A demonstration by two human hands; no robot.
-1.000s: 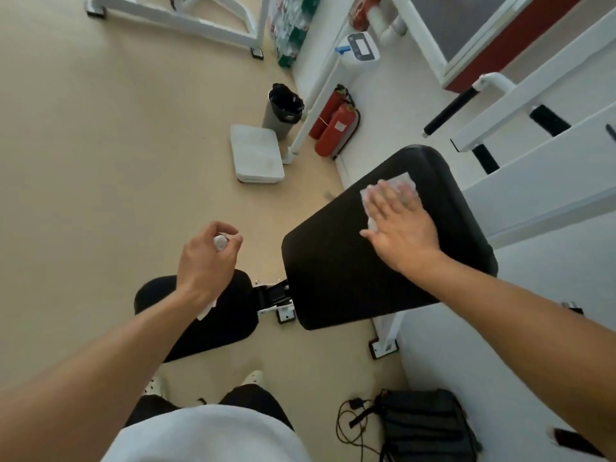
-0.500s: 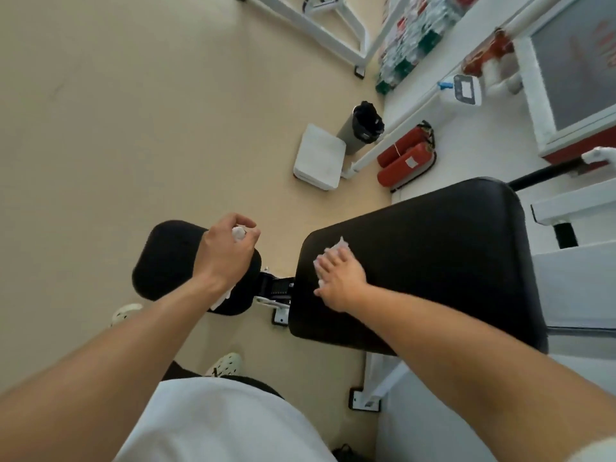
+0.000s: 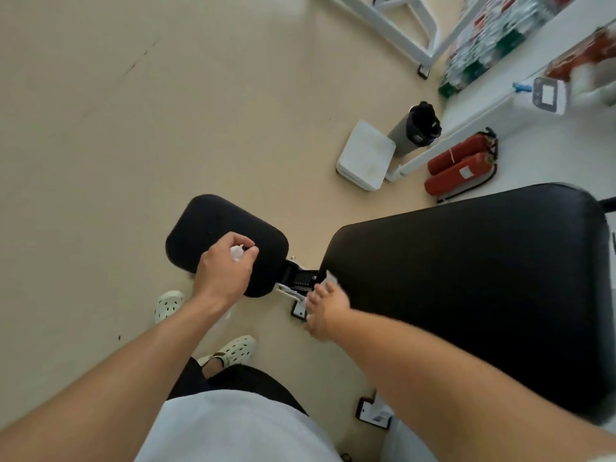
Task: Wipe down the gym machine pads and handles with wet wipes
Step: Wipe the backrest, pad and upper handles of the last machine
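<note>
Where the large black back pad (image 3: 466, 288) narrows toward its lower end, a white wet wipe (image 3: 330, 278) lies against the pad's edge, with the right hand (image 3: 325, 310) laid over it. Fingers of that hand appear extended and pressing the wipe to the upholstery; motion blur there prevents a firmer reading of the grip. Only a corner of the wipe shows beyond the fingertips.

Left of the back pad, across a short metal hinge bracket (image 3: 298, 281), sits the smaller black seat pad (image 3: 216, 228). Above its near edge the left hand (image 3: 225, 271) is curled closed around a small white item (image 3: 237, 253), held between thumb and forefinger; what the item is cannot be told.

Both forearms are bare. Below them are a white shirt, dark shorts and two pale perforated clogs (image 3: 233, 350) on the beige floor (image 3: 133, 111).

Further off, beyond the pads, a white flat scale (image 3: 365, 155) rests on the floor, just beside a grey bin (image 3: 416, 128) with a black liner. Two red fire extinguishers (image 3: 461, 165) lie side by side near a white wall. A white machine frame (image 3: 400, 25) stands at the top of the view.
</note>
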